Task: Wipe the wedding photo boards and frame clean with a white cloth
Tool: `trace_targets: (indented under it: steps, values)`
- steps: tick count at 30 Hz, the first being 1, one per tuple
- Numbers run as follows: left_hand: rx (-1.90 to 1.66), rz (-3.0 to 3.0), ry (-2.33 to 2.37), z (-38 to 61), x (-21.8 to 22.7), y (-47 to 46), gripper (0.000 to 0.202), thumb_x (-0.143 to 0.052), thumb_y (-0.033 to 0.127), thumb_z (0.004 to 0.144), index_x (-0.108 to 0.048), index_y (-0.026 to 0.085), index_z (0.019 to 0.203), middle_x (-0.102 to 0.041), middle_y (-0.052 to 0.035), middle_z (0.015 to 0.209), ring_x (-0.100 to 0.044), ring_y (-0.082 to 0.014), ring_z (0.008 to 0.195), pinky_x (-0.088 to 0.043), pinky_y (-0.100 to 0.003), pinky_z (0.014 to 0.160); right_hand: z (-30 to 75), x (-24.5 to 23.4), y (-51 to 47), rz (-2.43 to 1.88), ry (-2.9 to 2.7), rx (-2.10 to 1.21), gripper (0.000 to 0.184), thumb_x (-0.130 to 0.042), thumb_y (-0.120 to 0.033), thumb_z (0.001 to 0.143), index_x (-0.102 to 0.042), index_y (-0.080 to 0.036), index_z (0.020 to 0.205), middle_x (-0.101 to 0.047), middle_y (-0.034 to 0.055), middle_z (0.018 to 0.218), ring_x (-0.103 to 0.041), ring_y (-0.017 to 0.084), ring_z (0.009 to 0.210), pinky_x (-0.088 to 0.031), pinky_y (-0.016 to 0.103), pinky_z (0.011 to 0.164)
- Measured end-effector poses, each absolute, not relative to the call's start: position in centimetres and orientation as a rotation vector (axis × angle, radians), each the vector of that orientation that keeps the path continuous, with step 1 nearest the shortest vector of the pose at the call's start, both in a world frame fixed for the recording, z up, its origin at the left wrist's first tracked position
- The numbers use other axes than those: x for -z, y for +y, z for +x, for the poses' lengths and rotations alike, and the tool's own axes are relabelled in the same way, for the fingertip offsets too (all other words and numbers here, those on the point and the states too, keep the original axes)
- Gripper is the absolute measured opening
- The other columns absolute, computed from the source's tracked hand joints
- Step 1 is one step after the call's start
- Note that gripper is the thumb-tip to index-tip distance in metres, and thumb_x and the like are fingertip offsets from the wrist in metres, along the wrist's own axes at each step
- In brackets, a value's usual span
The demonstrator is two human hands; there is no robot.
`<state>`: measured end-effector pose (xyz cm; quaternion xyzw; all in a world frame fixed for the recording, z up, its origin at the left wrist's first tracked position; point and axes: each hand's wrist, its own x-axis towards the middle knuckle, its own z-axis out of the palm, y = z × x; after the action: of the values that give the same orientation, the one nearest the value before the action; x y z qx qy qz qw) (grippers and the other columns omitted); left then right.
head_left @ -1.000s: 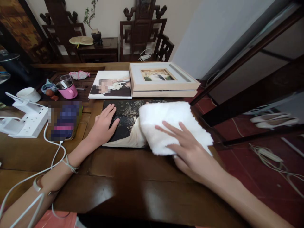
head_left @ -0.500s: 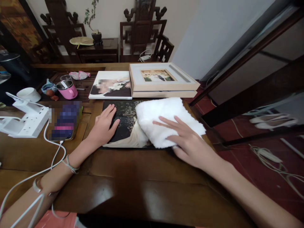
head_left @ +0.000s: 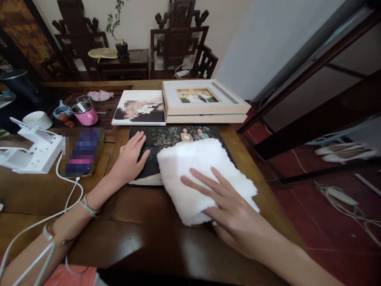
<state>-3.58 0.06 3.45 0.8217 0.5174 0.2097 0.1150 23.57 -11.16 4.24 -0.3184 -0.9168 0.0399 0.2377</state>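
A dark photo panel (head_left: 166, 136) with two figures printed on it lies flat on the wooden table. My left hand (head_left: 132, 157) rests on its left edge, palm down and open, fingers stretched out. A fluffy white cloth (head_left: 193, 171) covers the panel's lower right part and hangs over its near edge onto the table. My right hand (head_left: 229, 204) has hold of this cloth from above, fingers spread on top and the thumb partly hidden at its near edge.
Behind the panel stand a white photo board (head_left: 139, 107) and stacked pale frames (head_left: 205, 97). To the left are a phone (head_left: 81, 153) on a charging cable, a white power strip (head_left: 41, 151), a pink mug (head_left: 85, 114) and a white cup (head_left: 37, 120). The table's right edge drops to a red floor.
My right hand has drawn the white cloth toward me and slightly left, uncovering the two printed figures at the panel's top. My left hand has stayed in place.
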Motion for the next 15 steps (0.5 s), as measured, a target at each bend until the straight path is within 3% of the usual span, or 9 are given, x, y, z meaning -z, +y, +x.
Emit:
trace_targets:
  steps: [4,8,15]
  values:
    - [-0.616,2.412,1.524,-3.6,-3.4,-0.2,0.049,-0.041,0.032,0.098,-0.042,0.014,0.144,-0.036,-0.0175,0.156,-0.029,-0.0275,0.147,-0.029,-0.054,0.115,24.3,-4.5,-9.4,-0.880,-2.549,-0.141,0.036,-0.040,0.006,0.063,-0.061,-0.021,0.073,-0.054,0.0105,0.144,-0.034,0.029,0.143,-0.027,0.067,0.114]
    - [-0.593,2.397,1.546,-3.8,-3.6,-1.0,0.050,-0.040,0.032,0.098,-0.042,0.011,0.144,-0.036,-0.0188,0.156,-0.029,-0.0279,0.147,-0.029,-0.055,0.114,25.4,-4.7,-6.1,-0.956,-2.536,-0.079,0.039,-0.043,0.004,0.064,-0.065,-0.020,0.085,-0.054,0.0133,0.143,-0.039,0.032,0.140,-0.031,0.068,0.111]
    - [-0.605,2.401,1.530,-4.3,-4.1,-2.0,0.049,-0.040,0.032,0.098,-0.042,0.014,0.144,-0.036,-0.0174,0.156,-0.029,-0.0277,0.147,-0.030,-0.054,0.114,25.9,-4.7,-3.6,-1.188,-2.466,-0.025,0.045,-0.044,0.002,0.066,-0.066,-0.019,0.099,-0.055,0.0142,0.142,-0.037,0.034,0.141,-0.032,0.070,0.109]
